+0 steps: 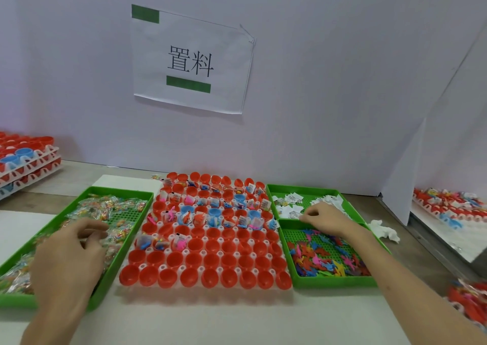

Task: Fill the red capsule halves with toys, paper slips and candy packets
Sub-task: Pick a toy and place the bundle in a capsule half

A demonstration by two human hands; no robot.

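We curl the right hand [321, 219] over paper slips [290, 210] at 2 o'clock, the left hand [71, 247] over candy packets [105, 207] at 9 o'clock; grips indiscernible. Take one per capsule half [210, 263].

"置料" on wall sheet [192, 59], slip print unreadable

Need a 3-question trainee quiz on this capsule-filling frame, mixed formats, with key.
1. Relative to the red capsule halves, the paper slips lie: A) left; B) right, beyond the toys; C) directly behind.
2. True or false: the left hand is over the toys.
3. Fill in: some capsule halves are not red but ____.
Key: 1 B; 2 false, it is over the candy packets; 3 blue.
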